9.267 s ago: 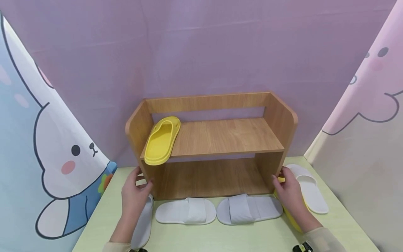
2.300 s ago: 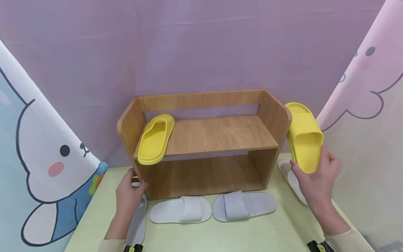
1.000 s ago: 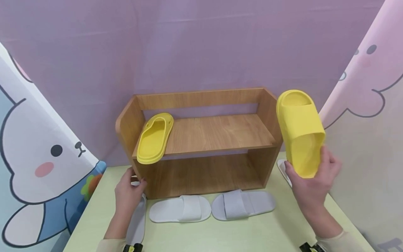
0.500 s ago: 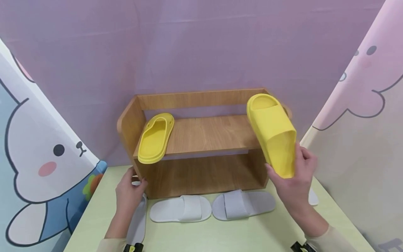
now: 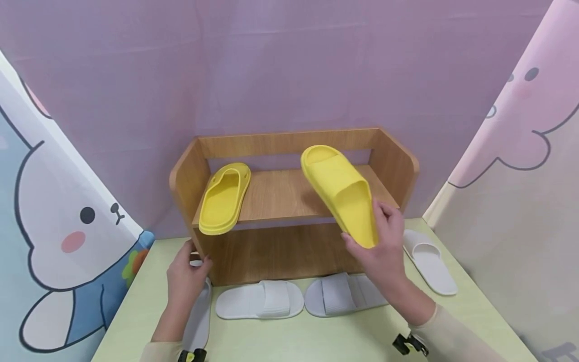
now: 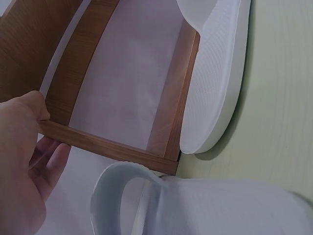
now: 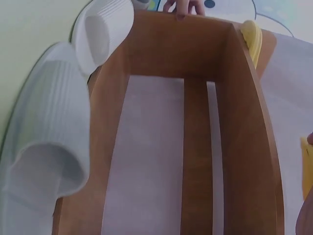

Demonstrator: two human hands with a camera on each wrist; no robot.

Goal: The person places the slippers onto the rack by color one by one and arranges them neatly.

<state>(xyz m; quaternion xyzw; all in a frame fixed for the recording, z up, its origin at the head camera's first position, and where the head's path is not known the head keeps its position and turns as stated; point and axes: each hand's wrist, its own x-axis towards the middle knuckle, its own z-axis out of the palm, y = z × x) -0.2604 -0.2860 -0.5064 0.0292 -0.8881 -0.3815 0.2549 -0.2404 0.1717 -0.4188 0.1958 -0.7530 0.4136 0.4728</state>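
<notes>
On the rack (image 5: 280, 193), upper left — one slipper (image 5: 223, 201); just before it, two slippers (image 5: 242, 304); right of it — another slipper (image 5: 431, 266).

A white slipper (image 5: 244, 302) and a grey slipper (image 5: 336, 295) lie end to end on the pale green counter (image 5: 289, 344); a second grey slipper (image 5: 199, 321) lies left, a second white slipper (image 5: 435, 269) right. Behind hangs a purple cloth (image 5: 289, 65), flanked by a rabbit-print panel (image 5: 68, 216) and a pink cartoon panel (image 5: 520, 115).

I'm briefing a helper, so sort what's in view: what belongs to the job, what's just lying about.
In the job, it seems:
held yellow slipper, in the right hand
shelved yellow slipper
wooden rack, its side gripped by the left hand

Apparently lying about:
leftmost pale slipper
front white slipper
front grey slipper
rightmost white slipper
</notes>
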